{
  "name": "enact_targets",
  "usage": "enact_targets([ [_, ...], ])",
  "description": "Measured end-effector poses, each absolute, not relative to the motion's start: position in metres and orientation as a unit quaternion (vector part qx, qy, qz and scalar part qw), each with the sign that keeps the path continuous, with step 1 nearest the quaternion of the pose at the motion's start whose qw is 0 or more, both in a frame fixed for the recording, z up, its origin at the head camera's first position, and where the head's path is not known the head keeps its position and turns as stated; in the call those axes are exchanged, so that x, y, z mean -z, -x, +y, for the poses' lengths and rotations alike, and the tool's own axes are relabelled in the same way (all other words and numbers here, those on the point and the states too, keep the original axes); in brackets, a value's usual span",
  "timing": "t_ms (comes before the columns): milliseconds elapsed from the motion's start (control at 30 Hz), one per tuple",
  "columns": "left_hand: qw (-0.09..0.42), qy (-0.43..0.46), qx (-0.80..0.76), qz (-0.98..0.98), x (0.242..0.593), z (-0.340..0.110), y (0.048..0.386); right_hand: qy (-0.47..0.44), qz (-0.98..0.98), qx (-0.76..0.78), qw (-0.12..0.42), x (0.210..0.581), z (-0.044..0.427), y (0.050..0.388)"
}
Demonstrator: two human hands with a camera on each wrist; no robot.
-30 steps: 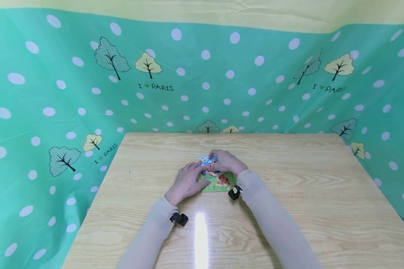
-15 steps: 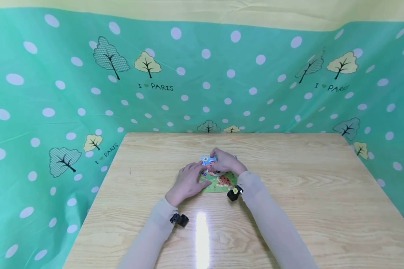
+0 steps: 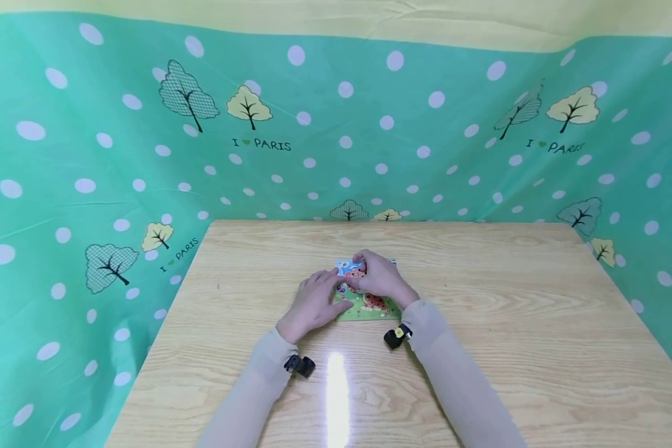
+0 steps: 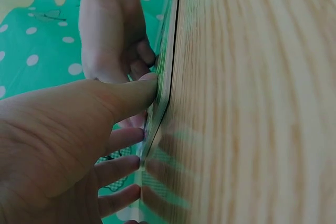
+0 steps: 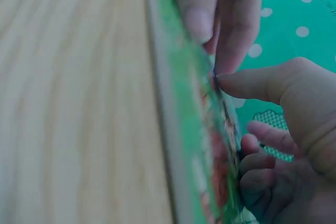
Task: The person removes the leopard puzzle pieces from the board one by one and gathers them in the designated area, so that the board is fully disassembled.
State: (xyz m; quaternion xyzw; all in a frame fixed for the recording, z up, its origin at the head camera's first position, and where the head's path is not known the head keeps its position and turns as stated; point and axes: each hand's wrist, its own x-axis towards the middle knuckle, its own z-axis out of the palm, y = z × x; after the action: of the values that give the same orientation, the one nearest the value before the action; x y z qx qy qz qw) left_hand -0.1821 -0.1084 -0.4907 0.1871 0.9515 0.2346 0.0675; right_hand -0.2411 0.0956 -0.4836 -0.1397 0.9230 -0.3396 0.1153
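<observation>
A flat picture board [image 3: 369,309], green below and blue above with a red-spotted figure, lies on the table. My left hand [image 3: 312,305] rests at its left edge, thumb [image 4: 142,95] on the board and fingers spread along the side. Over the upper part is my right hand [image 3: 383,279], its bent fingers and thumb touching the picture. The right wrist view shows the right thumb [image 5: 252,82] apart from the curled fingertips, with no piece visible between them. The right palm hides part of the picture.
The light wooden table [image 3: 509,298] extends on all sides of the board. A green dotted cloth [image 3: 336,124] with printed trees hangs behind and beside it. A bright reflection lies on the table in front of the hands.
My right hand has shifted slightly right and toward me, and the light shape seen under it before is covered. My left hand has stayed at the board's left edge.
</observation>
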Motion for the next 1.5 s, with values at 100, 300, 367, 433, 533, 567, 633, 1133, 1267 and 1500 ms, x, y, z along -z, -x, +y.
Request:
enact_targets([
  [100, 0.071, -0.185, -0.238, 0.951, 0.491, -0.108, 0.181, 0.148, 0.927, 0.331, 0.096, 0.487, 0.097, 0.239],
  [300, 0.069, -0.181, -0.245, 0.950, 0.494, -0.109, 0.176, 0.133, 0.918, 0.363, 0.086, 0.494, 0.097, 0.234],
  [367, 0.071, -0.180, -0.245, 0.950, 0.495, -0.110, 0.173, 0.118, 0.908, 0.394, 0.084, 0.499, 0.096, 0.234],
  [433, 0.069, -0.182, -0.244, 0.950, 0.496, -0.111, 0.172, 0.100, 0.893, 0.432, 0.078, 0.502, 0.096, 0.234],
  [533, 0.061, -0.183, -0.241, 0.951, 0.495, -0.112, 0.171, 0.085, 0.874, 0.474, 0.062, 0.502, 0.097, 0.235],
  [567, 0.057, -0.182, -0.241, 0.952, 0.494, -0.112, 0.171, 0.082, 0.870, 0.483, 0.059, 0.502, 0.097, 0.236],
  [633, 0.057, -0.179, -0.243, 0.952, 0.494, -0.112, 0.171, 0.076, 0.866, 0.490, 0.059, 0.502, 0.097, 0.237],
  [1133, 0.062, -0.188, -0.233, 0.952, 0.492, -0.107, 0.177, 0.046, 0.848, 0.522, 0.078, 0.500, 0.107, 0.240],
  [1267, 0.057, -0.195, -0.240, 0.949, 0.493, -0.107, 0.179, 0.036, 0.823, 0.559, 0.096, 0.499, 0.115, 0.241],
  [1500, 0.057, -0.193, -0.251, 0.947, 0.493, -0.109, 0.179, 0.015, 0.789, 0.601, 0.128, 0.495, 0.123, 0.243],
])
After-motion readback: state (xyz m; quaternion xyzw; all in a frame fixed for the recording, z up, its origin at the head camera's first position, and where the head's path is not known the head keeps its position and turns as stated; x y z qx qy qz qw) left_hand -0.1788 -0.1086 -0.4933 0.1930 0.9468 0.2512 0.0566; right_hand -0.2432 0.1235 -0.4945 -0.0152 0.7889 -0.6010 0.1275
